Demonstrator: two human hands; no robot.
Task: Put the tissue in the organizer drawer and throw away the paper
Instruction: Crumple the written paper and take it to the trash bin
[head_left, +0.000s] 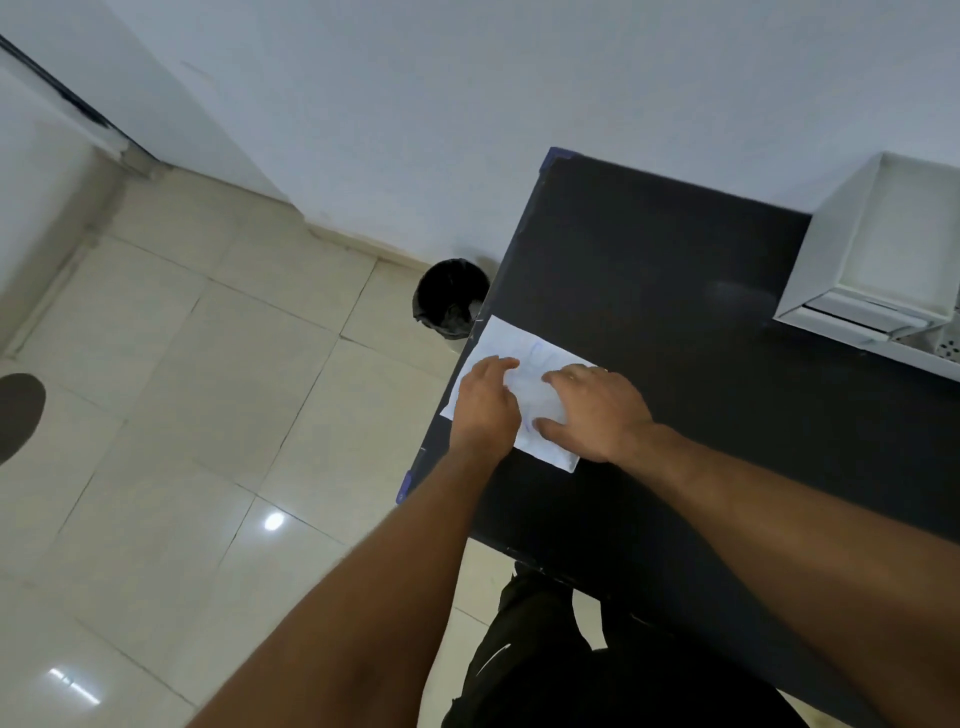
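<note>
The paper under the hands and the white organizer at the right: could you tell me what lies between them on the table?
Nothing: in the head view, only bare black table separates the paper from the organizer.

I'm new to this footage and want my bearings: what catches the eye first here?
Both hands, the left hand and the right hand, press on a white paper with faint blue marks, lying at the left edge of a black table. Just beyond that edge, a black-lined bin stands on the tiled floor. A white organizer sits at the table's far right.
</note>
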